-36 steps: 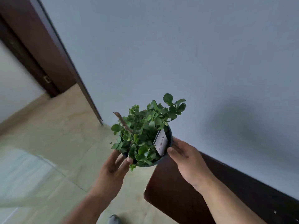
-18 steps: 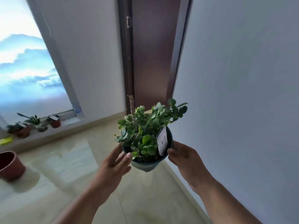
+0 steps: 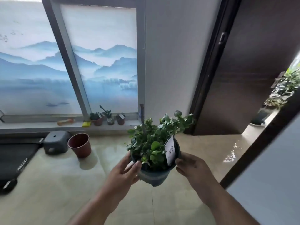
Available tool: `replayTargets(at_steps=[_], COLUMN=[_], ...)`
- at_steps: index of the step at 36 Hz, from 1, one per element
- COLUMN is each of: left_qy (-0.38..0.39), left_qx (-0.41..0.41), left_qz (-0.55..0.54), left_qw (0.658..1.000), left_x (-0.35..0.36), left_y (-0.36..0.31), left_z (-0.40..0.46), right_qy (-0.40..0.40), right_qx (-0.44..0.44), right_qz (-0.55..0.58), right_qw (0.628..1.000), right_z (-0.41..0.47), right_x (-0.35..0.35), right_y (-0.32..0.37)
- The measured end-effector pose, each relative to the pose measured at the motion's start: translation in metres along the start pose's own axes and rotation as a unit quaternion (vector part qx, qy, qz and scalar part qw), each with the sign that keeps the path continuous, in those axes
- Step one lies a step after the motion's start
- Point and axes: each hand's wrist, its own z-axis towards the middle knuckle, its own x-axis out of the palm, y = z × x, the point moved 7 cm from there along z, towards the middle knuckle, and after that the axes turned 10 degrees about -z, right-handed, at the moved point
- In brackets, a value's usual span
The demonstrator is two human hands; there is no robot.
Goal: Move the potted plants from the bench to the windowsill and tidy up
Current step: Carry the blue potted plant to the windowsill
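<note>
Together, left hand [image 3: 125, 172], right hand [image 3: 193, 168] (fingers curled), gripping potted plant [image 3: 154, 163]

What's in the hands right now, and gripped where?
A potted plant in a dark pot. The left hand and right hand clasp opposite sides of the pot, near its rim.

treadmill [image 3: 14, 153] — faint logo, perhaps "RALLOY" | plant tag [image 3: 170, 149] — print unreadable
</note>
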Motion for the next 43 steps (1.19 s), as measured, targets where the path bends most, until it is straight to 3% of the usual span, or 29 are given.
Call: replayTargets(at_steps=[8, 18, 31, 43], left_qy=[-0.09, -0.142, -0.109, -0.084], left_qx=[-0.008, 0.0, 0.006, -0.024], left_qz=[-0.02, -0.037, -0.029, -0.019], left_qw=[0.996, 0.989, 0.994, 0.996], left_x=[-0.017, -0.038, -0.124, -0.196], left_y=[-0.009, -0.046, -0.087, -0.131], left_z=[0.1, 0.214, 0.395, 0.574], right_qy=[0.06, 0.109, 0.111, 0.07], right_qx=[0.017, 0.028, 0.056, 0.101], right_qz=[0.013, -0.013, -0.082, -0.031], right_qw=[0.998, 0.994, 0.989, 0.992], right_z=[0.129, 0.274, 0.468, 0.636], right_x=[0.016, 0.039, 0.119, 0.184], right_y=[-0.002, 0.021, 0.022, 0.036])
